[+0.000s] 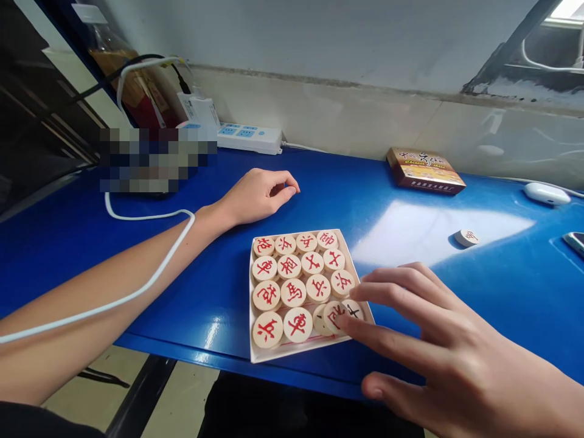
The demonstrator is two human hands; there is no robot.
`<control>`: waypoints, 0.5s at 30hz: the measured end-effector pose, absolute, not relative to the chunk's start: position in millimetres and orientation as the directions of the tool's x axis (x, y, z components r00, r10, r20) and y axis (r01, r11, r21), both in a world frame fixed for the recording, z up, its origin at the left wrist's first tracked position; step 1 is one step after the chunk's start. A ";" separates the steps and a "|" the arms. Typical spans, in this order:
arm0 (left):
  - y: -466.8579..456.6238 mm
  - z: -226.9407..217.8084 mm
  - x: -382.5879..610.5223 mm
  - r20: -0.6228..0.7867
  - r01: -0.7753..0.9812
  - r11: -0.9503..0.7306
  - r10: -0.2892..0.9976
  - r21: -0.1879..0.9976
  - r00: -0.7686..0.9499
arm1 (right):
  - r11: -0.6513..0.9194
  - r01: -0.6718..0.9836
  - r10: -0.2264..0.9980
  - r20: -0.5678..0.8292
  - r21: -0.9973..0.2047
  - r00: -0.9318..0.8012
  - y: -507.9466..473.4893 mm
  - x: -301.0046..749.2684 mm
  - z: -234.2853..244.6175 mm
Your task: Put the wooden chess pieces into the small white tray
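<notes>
A shallow white box on the blue table holds rows of round wooden Chinese chess pieces with red characters. In its near right corner, one tilted red-marked chess piece overlaps others, including a piece with a black mark. My right hand has its fingers spread, the index fingertip on the tilted piece and another fingertip at the box's right rim. Beyond the box, my left hand rests on the table, loosely curled with thumb and index tips close together and nothing visible in it.
A single chess piece lies to the right. Behind it are a brown Chinese chess carton and a white earbud case. A power strip stands along the wall; a white cable crosses over my left forearm.
</notes>
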State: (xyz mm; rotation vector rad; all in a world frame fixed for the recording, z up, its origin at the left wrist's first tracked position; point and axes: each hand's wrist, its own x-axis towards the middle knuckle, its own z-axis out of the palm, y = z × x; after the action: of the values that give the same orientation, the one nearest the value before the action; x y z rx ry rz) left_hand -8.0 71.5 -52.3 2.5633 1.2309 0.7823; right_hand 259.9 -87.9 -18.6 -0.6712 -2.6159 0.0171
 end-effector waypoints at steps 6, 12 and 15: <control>71.6 -51.5 -7.3 0.372 0.670 -0.639 0.767 0.378 0.523 | 0.886 0.445 0.458 0.387 -0.129 -0.800 -91.3 255.5 -17.5; 71.8 -52.1 -7.6 0.364 0.670 -0.634 0.772 0.387 0.521 | 0.888 0.439 0.458 0.371 -0.139 -0.808 -91.5 254.2 -19.3; 71.8 -52.1 -7.5 0.369 0.666 -0.643 0.764 0.377 0.529 | 0.885 0.446 0.462 0.368 -0.134 -0.807 -91.8 253.8 -20.6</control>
State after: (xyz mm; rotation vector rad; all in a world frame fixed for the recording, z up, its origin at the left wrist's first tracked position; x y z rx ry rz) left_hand -7.5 71.8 -52.1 2.5764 1.2196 0.7636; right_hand 253.8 -91.8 -20.6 -0.6682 -2.6578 0.0569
